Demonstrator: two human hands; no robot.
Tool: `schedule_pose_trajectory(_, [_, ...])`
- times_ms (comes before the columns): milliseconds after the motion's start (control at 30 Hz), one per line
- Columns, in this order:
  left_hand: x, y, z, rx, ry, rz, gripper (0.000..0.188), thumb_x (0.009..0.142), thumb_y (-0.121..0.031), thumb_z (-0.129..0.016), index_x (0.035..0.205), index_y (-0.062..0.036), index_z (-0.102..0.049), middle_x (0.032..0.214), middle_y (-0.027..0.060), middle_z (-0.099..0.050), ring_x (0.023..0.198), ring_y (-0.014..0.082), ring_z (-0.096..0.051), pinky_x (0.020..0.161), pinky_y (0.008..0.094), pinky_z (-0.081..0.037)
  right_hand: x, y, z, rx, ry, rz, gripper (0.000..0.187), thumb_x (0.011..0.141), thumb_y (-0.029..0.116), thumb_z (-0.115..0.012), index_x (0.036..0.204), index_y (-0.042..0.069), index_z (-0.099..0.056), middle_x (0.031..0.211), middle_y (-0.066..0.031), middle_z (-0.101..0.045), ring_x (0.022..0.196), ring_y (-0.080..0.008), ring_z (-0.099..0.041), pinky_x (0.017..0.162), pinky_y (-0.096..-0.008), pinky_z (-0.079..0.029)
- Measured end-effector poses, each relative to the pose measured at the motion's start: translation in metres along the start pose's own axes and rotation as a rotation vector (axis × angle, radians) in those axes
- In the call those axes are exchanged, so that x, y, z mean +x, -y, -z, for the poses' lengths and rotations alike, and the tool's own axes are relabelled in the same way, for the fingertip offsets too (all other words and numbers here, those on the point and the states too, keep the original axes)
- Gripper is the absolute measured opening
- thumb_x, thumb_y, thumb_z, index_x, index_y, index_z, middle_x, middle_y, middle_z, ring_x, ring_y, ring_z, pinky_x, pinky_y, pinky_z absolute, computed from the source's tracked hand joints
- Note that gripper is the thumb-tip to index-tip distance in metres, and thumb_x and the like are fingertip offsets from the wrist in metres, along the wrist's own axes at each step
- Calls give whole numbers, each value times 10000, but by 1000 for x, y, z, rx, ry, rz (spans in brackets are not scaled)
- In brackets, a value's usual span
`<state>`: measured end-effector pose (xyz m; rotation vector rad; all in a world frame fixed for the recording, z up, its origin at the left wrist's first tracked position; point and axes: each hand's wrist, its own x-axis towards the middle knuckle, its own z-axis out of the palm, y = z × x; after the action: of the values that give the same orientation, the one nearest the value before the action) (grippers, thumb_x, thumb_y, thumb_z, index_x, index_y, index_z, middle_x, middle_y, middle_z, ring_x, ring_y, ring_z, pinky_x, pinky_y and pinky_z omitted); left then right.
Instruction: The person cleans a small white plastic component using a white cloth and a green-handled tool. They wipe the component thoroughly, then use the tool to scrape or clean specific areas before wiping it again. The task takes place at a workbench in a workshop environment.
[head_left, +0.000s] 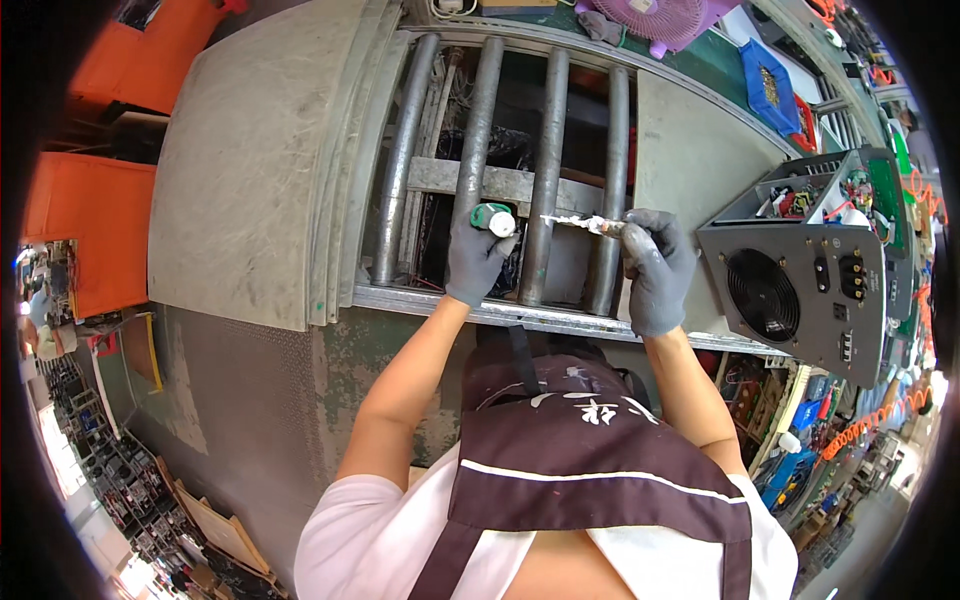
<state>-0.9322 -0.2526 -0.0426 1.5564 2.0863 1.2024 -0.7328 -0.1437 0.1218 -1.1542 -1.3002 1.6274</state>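
My brush (578,222) lies level over the rollers (545,180), its white-tipped end pointing left toward the tube (493,219). My gloved right hand (655,268) is closed around its handle, right of the rollers. My gloved left hand (475,258) is wrapped around the green tube, white cap up, between two rollers. A black box (800,290) with a fan sits on the surface (680,140), right of the rollers.

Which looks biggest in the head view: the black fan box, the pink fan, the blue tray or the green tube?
1. Black fan box
2. Pink fan, cut off by the frame edge, so unsure
3. Blue tray, close to the fan
4. Green tube, in the left hand
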Motion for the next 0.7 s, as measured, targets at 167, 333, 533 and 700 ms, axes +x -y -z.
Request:
schedule_pose_trajectory(167, [-10, 7, -32, -457, -53, 218, 202, 815, -63, -695, 998, 16, -659, 1089, 46, -625, 980, 148, -596, 853, 270, -483, 6, -15, 13, -64, -16, -1, 175, 847, 108, -635, 988, 7, -609, 782, 16, -563, 670, -49, -466, 593, -201, -377])
schedule_pose_trajectory(333, [-14, -8, -26, -524, 48, 493, 163, 813, -64, -690, 949, 27, -688, 1088, 75, -618, 1002, 154, -574, 843, 265, -460, 15, -34, 23, -81, -16, -62, 189, 857, 140, -630, 982, -1, -619, 803, 0, -585, 678, -55, -475, 601, -212, -395])
schedule_pose_trajectory(533, [-28, -2, -40, -594, -131, 506, 173, 819, -75, -692, 948, 40, -693, 1067, 68, -617, 966, 144, -575, 850, 261, -446, 27, -54, 36, 185, 48, -288, 230, 908, 133, -555, 1097, 5, -528, 761, -75, -580, 575, -113, -503, 517, -244, -414])
schedule_pose_trajectory(700, [-28, -58, -16, -761, -121, 668, 168, 845, -92, -672, 958, 30, -697, 1085, 64, -617, 1024, 142, -555, 903, 264, -421, 26, -66, 55, 433, 103, -490, 181, 939, 131, -498, 1077, 22, -542, 780, -92, -619, 569, -132, -549, 504, -260, -471])
